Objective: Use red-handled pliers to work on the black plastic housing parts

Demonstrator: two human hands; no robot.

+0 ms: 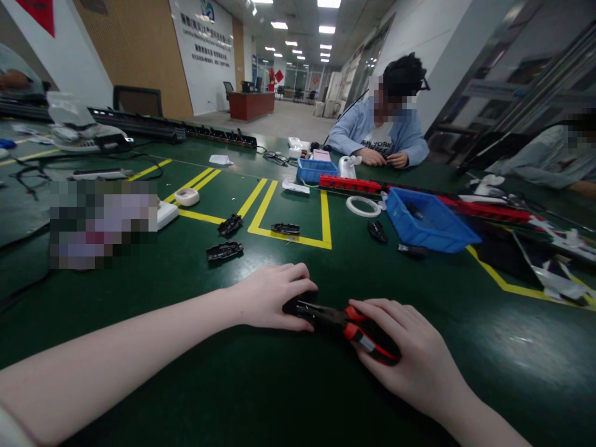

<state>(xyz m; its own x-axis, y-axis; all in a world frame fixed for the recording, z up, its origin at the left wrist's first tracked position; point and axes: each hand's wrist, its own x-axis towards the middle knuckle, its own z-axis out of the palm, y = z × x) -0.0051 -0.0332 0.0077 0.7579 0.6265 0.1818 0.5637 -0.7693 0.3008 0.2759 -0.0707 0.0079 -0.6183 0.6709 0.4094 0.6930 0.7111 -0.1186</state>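
Note:
My right hand (410, 347) is closed around the red and black handles of a pair of pliers (356, 326). The jaws point left and meet a small black plastic part (293, 304). My left hand (277, 298) pinches that part between thumb and fingers, which hide much of it. Whether the jaws are clamped on the part I cannot tell. Beyond my left hand lie similar black parts: one (225, 251) nearest, another (230, 225) behind it, and a third (285, 229) inside a yellow-taped outline.
At the right stands a blue bin (431, 223) with dark items inside, beside a white ring (363, 207) and more black parts (377, 231). A smaller blue bin (317, 171) is farther back. A tape roll (187, 197) lies left. A person (384, 133) sits across the green table.

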